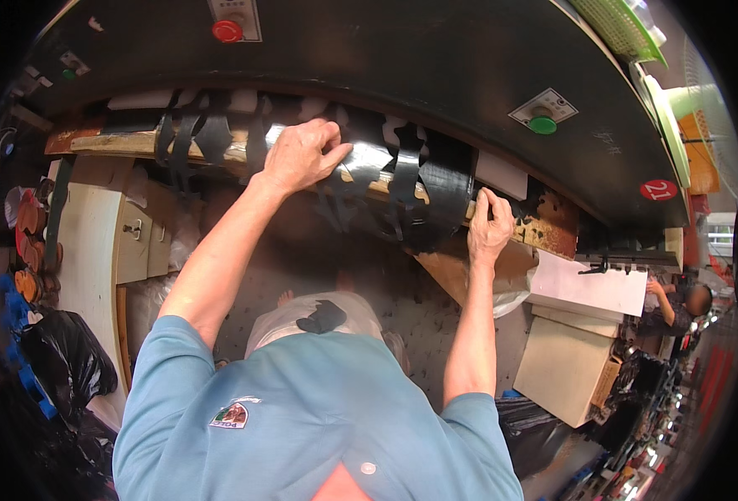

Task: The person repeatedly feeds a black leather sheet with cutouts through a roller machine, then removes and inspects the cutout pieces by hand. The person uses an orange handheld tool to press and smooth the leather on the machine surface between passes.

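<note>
A glossy black sheet with cut-out gaps (448,184) hangs in strips over the worn front edge of a wooden board, below a large dark machine head. My left hand (304,156) rests on the middle of this sheet. Its fingers are curled on the material and the thumb stands out to the right. At the sheet's right end is my right hand (491,225), its thumb and fingers pinched together at the edge; the fingertips partly hide what they grip. Limp black strips (189,138) dangle left of my left hand.
The dark machine head (402,67) spans the front, with a red button (227,32) and a green button (542,123). A pale cabinet (93,242) stands left, near a black plastic bag (68,355). Cartons (565,359) are stacked right; another person (665,305) is beyond them.
</note>
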`<state>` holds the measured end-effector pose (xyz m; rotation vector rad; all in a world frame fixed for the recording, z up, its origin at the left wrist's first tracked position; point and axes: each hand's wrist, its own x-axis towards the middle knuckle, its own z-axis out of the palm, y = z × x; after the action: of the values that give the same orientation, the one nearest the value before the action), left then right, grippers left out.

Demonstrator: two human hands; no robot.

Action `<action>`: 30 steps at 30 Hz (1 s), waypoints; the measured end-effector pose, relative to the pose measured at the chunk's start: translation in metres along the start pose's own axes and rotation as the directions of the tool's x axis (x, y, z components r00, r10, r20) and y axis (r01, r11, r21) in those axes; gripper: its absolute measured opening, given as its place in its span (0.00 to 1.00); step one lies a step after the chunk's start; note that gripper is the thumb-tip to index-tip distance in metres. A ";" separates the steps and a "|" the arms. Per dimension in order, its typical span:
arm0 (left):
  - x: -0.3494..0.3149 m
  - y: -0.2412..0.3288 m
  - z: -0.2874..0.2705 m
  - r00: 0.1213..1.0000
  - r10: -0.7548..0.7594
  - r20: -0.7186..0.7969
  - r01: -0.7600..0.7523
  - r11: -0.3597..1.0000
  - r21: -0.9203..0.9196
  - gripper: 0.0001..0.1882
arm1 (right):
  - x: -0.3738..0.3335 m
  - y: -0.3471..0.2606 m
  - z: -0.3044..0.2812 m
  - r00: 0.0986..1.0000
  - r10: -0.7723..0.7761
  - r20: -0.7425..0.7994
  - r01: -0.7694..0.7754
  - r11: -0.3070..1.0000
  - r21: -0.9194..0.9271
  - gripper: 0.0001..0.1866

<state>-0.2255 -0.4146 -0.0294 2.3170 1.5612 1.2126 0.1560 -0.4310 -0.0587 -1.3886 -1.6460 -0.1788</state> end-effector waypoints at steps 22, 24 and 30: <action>0.023 0.010 -0.027 0.838 0.101 0.536 0.053 0.963 -0.264 0.10 | 0.092 -0.072 0.057 0.761 0.243 0.601 -0.203 0.970 -0.134 0.59; 0.050 -0.003 -0.012 0.916 0.115 0.385 0.040 0.928 -0.372 0.11 | 0.090 -0.076 0.080 0.735 0.167 0.657 0.028 0.961 -0.275 0.61; 0.091 -0.027 0.074 0.925 0.092 0.368 -0.053 0.992 -0.114 0.31 | 0.076 -0.071 0.096 0.786 0.166 0.596 -0.041 0.975 -0.218 0.56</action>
<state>-0.1829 -0.3026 -0.0422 2.3792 1.2630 0.7776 0.0509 -0.3423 -0.0255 -1.8111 -2.1118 0.2124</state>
